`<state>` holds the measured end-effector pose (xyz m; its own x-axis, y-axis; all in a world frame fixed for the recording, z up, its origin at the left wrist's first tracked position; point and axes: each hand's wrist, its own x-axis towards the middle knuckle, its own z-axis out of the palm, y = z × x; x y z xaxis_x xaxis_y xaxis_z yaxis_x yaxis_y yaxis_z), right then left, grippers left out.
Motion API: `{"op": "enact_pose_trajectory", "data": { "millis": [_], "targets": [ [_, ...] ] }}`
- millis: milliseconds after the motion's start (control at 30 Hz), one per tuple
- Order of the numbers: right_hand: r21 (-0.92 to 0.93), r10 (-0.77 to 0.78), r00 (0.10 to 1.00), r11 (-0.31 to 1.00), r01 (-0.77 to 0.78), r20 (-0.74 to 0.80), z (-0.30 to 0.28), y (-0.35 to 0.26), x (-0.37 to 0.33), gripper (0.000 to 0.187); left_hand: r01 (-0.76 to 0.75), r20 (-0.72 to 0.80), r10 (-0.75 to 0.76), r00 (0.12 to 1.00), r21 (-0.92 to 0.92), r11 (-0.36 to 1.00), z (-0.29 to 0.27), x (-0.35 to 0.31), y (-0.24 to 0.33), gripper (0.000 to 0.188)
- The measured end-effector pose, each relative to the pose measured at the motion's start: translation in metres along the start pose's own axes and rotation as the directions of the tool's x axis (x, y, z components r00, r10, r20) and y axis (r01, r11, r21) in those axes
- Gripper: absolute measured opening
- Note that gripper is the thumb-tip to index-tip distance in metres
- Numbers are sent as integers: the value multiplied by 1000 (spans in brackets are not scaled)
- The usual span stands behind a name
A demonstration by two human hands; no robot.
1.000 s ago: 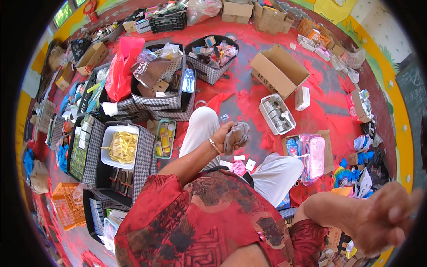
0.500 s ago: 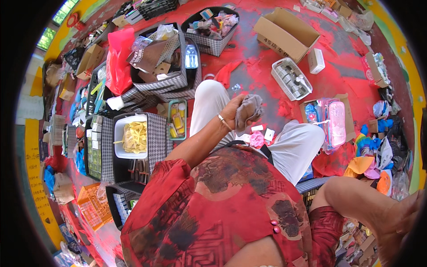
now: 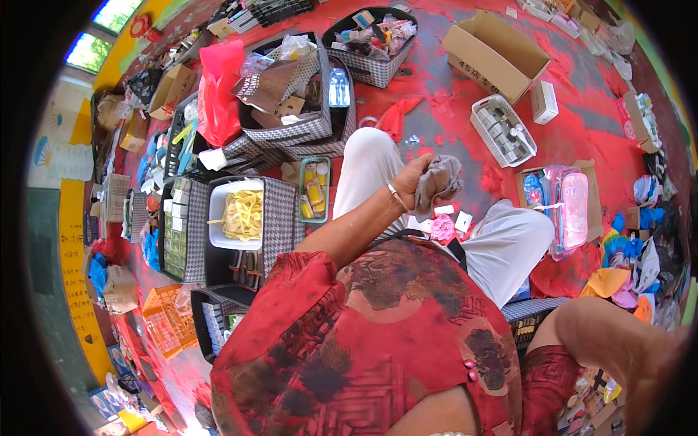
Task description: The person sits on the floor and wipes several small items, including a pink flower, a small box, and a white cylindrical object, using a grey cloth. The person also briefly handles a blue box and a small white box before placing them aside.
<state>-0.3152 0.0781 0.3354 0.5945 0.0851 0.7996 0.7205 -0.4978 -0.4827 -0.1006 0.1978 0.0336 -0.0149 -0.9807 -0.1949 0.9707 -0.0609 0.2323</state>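
- The left hand is holding a grey cloth up over the lap, fingers clamped tight round its bunched middle
- Judging by the grip, the step in hand is a lift and hold: the cloth is hanging clear of the white trousers, touching nothing below
- The right hand is reaching out to the lower right rim, and I cannot tell how its fingers are standing
- Any setting-down is calling for care, since a pink crumpled piece and small white tags are lying just under the cloth
- The cloth is looking soft, creased and limp, a dull grey wad folding over the knuckles
- A checked basket and a white tray of yellow pieces are sitting to the left on the red floor
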Motion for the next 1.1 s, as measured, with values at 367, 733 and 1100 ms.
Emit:
{"op": "enact_pose_trajectory", "data": {
  "millis": [367,733,1100],
  "targets": [
    [-394,478,796,696,-601,-371,99,151,-115,50,-255,-48,253,966,-41,966,32,5,10,44],
    [-493,631,732,566,-660,-256,90,180,-159,61,-158,-77,170,982,142,977,21,12,18,40],
    [-272,705,-241,-532,-802,-667,39,42,-555,30,-135,10,135,991,65,989,14,-8,89,27]
  ]
}}
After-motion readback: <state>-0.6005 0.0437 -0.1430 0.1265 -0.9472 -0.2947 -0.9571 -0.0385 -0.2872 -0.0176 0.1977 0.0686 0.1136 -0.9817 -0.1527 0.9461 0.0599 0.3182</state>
